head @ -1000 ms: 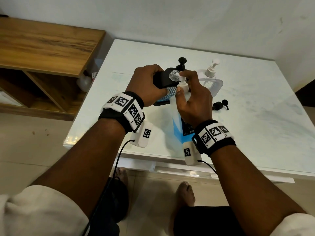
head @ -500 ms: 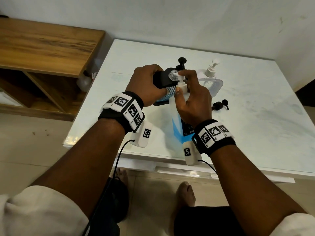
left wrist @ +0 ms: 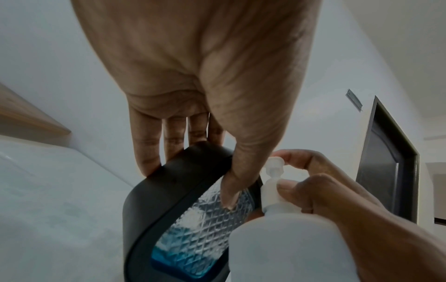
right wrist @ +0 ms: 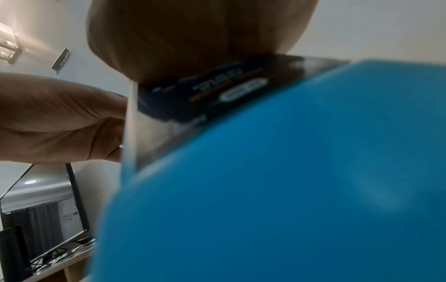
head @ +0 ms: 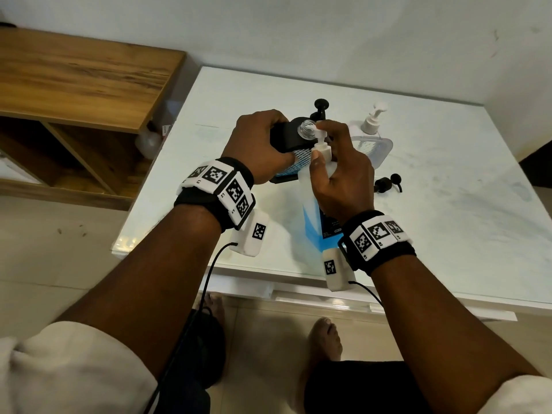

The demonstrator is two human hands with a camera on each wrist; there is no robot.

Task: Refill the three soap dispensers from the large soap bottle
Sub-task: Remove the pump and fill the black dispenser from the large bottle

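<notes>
Left hand [head: 263,144] clasped black-framed, diamond-textured clear dispenser [left wrist: 183,219], tilted, neck uncapped, above white table [head: 448,234]. Right hand [head: 343,177] gripped large translucent bottle of blue soap [head: 310,216] by shoulder, fingertip on white pump nozzle [left wrist: 274,167]. Bottle likely heavy, slippery; dispenser rigid, possibly fragile.

A wooden shelf unit [head: 74,94] stands beside the white table [head: 448,219].

Black-framed dispenser [head: 291,150] with diamond-patterned clear glass and blue soap, translucent white large bottle [head: 310,210] with blue liquid, white table [head: 448,204], black loose pump [head: 386,183].
</notes>
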